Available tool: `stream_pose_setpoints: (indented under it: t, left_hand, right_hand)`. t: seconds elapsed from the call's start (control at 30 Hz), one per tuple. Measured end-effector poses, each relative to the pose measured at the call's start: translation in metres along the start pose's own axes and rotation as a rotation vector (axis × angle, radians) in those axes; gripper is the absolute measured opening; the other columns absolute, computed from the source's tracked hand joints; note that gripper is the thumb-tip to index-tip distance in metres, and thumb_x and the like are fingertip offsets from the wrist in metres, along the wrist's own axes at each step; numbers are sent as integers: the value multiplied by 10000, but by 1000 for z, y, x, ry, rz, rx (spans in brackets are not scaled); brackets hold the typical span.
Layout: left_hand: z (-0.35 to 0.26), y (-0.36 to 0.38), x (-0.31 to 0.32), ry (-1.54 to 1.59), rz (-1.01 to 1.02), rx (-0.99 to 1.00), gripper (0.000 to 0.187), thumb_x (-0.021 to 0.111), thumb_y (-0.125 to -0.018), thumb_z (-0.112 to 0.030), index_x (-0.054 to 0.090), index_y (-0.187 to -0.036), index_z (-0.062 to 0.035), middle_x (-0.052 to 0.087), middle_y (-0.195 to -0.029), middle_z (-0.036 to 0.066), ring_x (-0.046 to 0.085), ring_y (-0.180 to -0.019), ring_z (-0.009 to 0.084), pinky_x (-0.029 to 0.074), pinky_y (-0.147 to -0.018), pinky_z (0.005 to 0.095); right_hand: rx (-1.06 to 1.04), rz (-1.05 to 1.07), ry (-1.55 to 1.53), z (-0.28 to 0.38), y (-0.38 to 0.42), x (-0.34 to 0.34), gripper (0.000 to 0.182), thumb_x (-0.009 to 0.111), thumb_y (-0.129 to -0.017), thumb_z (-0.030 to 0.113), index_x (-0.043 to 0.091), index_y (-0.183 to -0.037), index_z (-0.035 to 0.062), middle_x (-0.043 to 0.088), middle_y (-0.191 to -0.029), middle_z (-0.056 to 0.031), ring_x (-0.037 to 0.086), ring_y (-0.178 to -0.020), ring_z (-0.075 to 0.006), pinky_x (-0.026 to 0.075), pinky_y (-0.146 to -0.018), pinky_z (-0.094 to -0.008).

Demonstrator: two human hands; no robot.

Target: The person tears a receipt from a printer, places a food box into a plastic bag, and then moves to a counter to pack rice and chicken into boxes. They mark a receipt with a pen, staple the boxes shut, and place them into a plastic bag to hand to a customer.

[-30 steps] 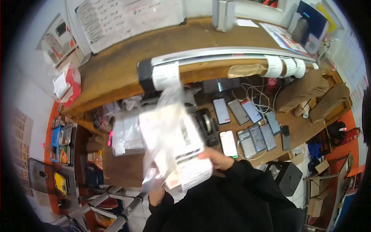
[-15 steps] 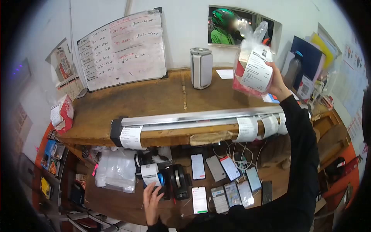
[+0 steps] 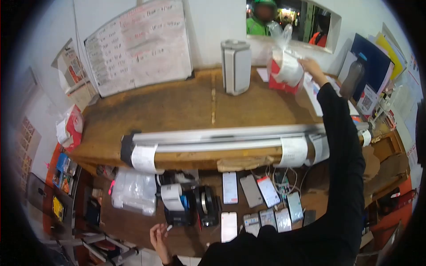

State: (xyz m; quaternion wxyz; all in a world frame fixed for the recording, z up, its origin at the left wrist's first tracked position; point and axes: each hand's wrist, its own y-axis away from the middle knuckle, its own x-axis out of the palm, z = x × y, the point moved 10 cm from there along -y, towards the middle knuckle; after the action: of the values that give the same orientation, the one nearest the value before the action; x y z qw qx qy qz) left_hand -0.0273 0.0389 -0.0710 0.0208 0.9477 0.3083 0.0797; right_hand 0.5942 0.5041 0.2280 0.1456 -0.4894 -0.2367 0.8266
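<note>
My right hand (image 3: 312, 66) reaches far over the wooden counter, gripping the upper side of a red-and-white package (image 3: 284, 75) in a knotted clear plastic bag. A white printed label (image 3: 290, 70) is on the package front. Below the wall opening, the package overlaps the counter's back part in this view. My left hand (image 3: 158, 237) hovers low at the desk's front edge, fingers loosely bent and apart. Right at its fingertips shows a small white piece (image 3: 169, 228). Just beyond stands a black label printer (image 3: 178, 215) with a printed paper strip (image 3: 172, 196) sticking out.
Several phones (image 3: 230, 188) lie on the lower desk beside tangled white cables (image 3: 284, 177). A grey-white box-shaped device (image 3: 236, 68) stands on the counter. Paper slips hang from a metal rail (image 3: 222, 137). Another red package (image 3: 71, 126) sits far left. A person in green (image 3: 258, 26) is outside the opening.
My right hand has carried the bagged package away from me, toward the wall opening. My left hand has drawn back from the printer's paper strip, down and left. The view has shifted.
</note>
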Motion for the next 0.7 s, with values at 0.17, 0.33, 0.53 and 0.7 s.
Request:
stream_pose_setpoints:
  t: [0.17,0.33,0.53,0.7]
  left_hand:
    - [22,-27,-3,19,2,4,191,462,-861,-144,516,-970,4,547,-928,76,543,-899,164,418,-793,253]
    - [44,-65,33,-664,149,354,163,490,-806,-119,586,-860,1,596,-879,144,572,-836,271,439,-732,330]
    - [81,-53,59,-1024,299,711,200,492,-741,-23,575,-913,38,566,-952,181,520,-925,332,401,-819,376]
    - [134,-61,22,-967,439,339,226,523,-743,-62,565,-948,24,537,-990,201,486,-971,336,404,-792,384]
  right_hand:
    - [-380,-222,-281,251,199,-41,145,563,-734,108,564,-834,3,562,-778,-111,525,-695,-206,401,-626,-280]
    - [-681,377,-392,373,392,153,136,633,-652,121,582,-760,56,549,-756,-73,521,-731,-260,422,-633,-340]
    - [-119,373,-124,374,456,363,472,714,-544,290,588,-927,44,461,-985,-181,433,-949,-303,363,-773,-378]
    - [-39,537,-817,412,490,369,372,736,-531,266,623,-823,65,543,-928,-129,482,-903,-286,351,-830,-370]
